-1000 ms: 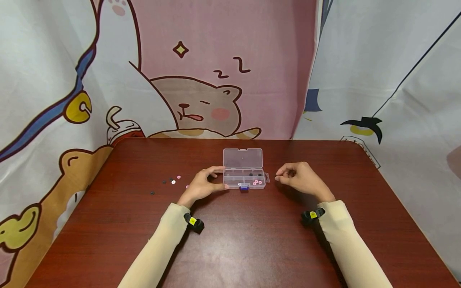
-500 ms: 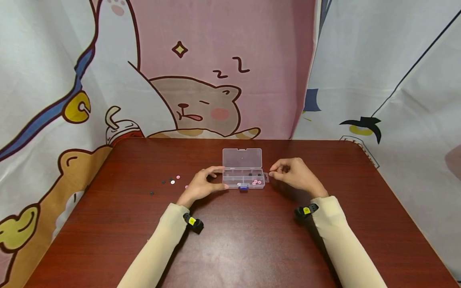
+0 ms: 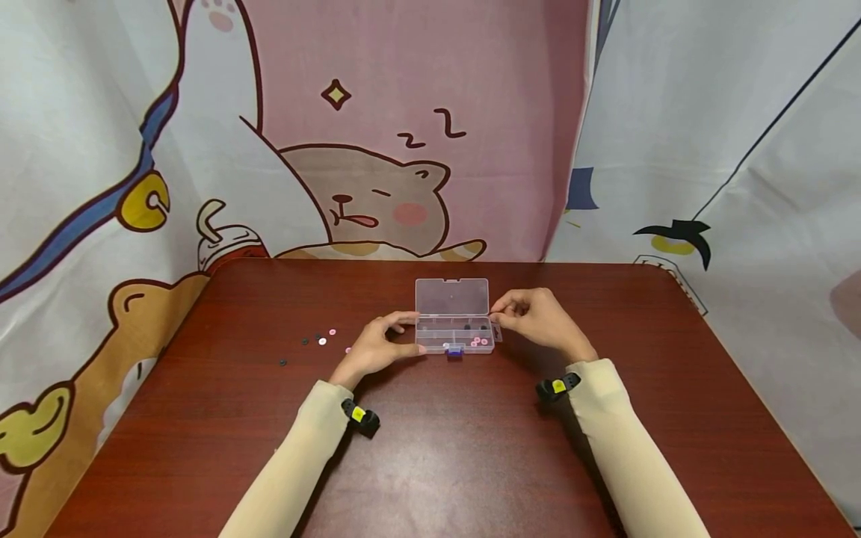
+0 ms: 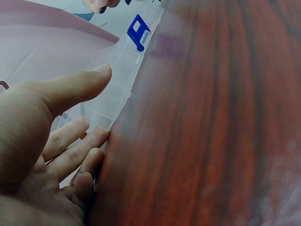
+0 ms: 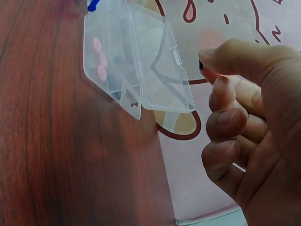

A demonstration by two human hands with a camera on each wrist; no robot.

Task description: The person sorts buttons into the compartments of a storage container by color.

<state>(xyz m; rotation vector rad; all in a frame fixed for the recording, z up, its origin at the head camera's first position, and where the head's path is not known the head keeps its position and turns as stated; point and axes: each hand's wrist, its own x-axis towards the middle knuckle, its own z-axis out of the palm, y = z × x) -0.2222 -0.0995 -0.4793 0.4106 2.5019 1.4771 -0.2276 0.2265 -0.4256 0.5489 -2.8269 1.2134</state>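
Note:
A clear plastic compartment box [image 3: 444, 347] with a blue latch [image 3: 454, 353] stands on the table, its lid [image 3: 451, 297] raised at the back. Inside lie several small pink discs [image 5: 99, 60] at the right front and dark ones [image 3: 468, 327] behind. My left hand [image 3: 378, 344] holds the box's left end, thumb at the front corner and fingers at the back. Between thumb and index finger, my right hand [image 3: 541, 320] pinches a small black disc [image 5: 201, 65], mostly hidden by the fingertips. That hand hovers by the box's right end, near the hanging tab [image 5: 131, 104].
Left of the box, several loose discs are scattered on the brown table [image 3: 430, 448]: black [image 3: 282, 362], white [image 3: 322, 341] and pink [image 3: 332, 332]. A patterned curtain [image 3: 403, 112] hangs behind the table's far edge.
My right hand has moved left and slightly away from me, up to the box's right end. The left hand and the box have stayed in place.

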